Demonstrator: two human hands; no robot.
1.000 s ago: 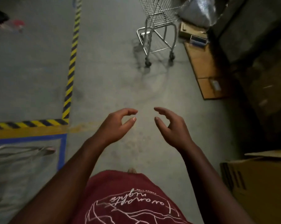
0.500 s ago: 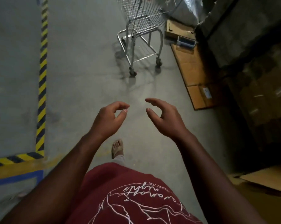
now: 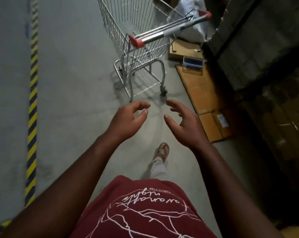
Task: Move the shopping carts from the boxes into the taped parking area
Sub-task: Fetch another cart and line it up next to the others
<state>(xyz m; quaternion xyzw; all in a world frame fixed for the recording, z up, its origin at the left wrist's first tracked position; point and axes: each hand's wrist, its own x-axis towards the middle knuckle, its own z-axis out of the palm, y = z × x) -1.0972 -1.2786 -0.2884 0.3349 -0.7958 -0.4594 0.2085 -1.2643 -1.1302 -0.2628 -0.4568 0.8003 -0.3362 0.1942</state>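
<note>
Item: one shopping cart (image 3: 136,48), standing ahead of your two empty hands.

Your left hand (image 3: 126,121) and right hand (image 3: 183,122) are raised side by side over the concrete floor (image 3: 73,83), fingers (image 3: 141,104) loosely curved and holding nothing, neither touching the cart. The cart stands upright on its wheels, its red-capped handle bar (image 3: 169,30) turned toward you (wire basket empty as far as shows). Flattened cardboard (image 3: 205,93) lies just right of the cart, beside a dark wall of boxes (image 3: 274,117). Yellow-and-black floor tape (image 3: 32,100) runs along the left, well apart from the cart. Your sandalled foot (image 3: 163,151) is forward, below your right hand.
</note>
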